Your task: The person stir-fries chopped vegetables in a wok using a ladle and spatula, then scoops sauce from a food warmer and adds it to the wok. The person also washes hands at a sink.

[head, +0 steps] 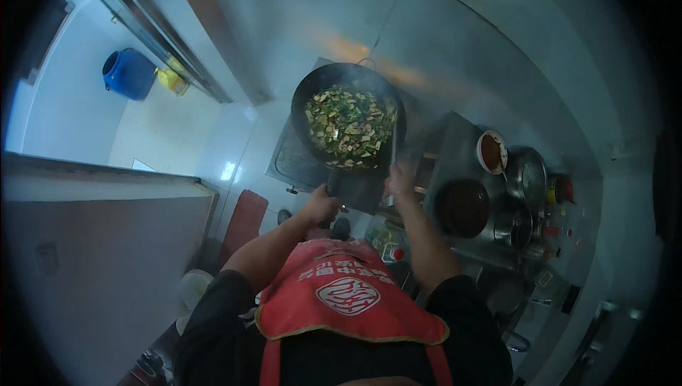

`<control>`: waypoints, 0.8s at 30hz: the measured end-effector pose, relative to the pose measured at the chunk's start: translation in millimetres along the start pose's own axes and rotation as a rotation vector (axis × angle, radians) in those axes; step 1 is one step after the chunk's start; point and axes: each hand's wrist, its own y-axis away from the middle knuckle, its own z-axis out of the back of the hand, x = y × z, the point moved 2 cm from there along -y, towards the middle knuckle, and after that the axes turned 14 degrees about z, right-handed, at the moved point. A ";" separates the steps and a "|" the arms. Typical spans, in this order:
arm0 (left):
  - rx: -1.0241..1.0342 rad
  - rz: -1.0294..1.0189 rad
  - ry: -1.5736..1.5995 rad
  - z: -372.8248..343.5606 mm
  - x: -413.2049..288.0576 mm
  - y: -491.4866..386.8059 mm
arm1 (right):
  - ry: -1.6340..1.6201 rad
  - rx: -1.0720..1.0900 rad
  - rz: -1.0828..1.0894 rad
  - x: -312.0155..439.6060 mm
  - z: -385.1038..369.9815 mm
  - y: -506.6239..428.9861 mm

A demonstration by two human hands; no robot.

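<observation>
A large dark wok sits over the stove, full of sliced pale pieces and chopped green vegetables, with steam over it. My left hand is closed around the wok's handle, on the side nearest me. At the wok's right side, my right hand is closed on the handle of a long utensil that reaches up along the wok's right rim. Blur and steam hide its working end, so its exact kind cannot be told.
A metal counter on the right holds a white bowl of reddish-brown sauce, a dark round pot, metal basins and bottles. Past the left partition stand a blue drum and a yellow container. A red mat lies on the floor.
</observation>
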 end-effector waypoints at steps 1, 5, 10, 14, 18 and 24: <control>-0.054 0.007 -0.020 4.2 8.9 -1.0 | -0.175 0.007 -0.263 40.1 -37.5 42.7; -0.102 -0.010 -0.124 -9.9 14.7 -15.5 | -1.023 0.272 -0.532 28.0 -45.7 40.5; -0.179 -0.059 -0.188 9.9 36.6 -34.6 | -0.862 0.307 -0.371 55.0 -46.8 54.4; -0.208 -0.136 -0.202 32.9 50.2 -48.0 | -0.287 0.300 -0.097 98.9 -52.9 72.9; -0.179 -0.104 -0.126 31.7 57.0 -49.8 | 0.052 0.320 0.109 110.8 -45.5 78.9; -0.522 -0.372 -0.178 59.5 64.8 -59.8 | -0.410 0.269 -0.151 85.9 -37.8 71.6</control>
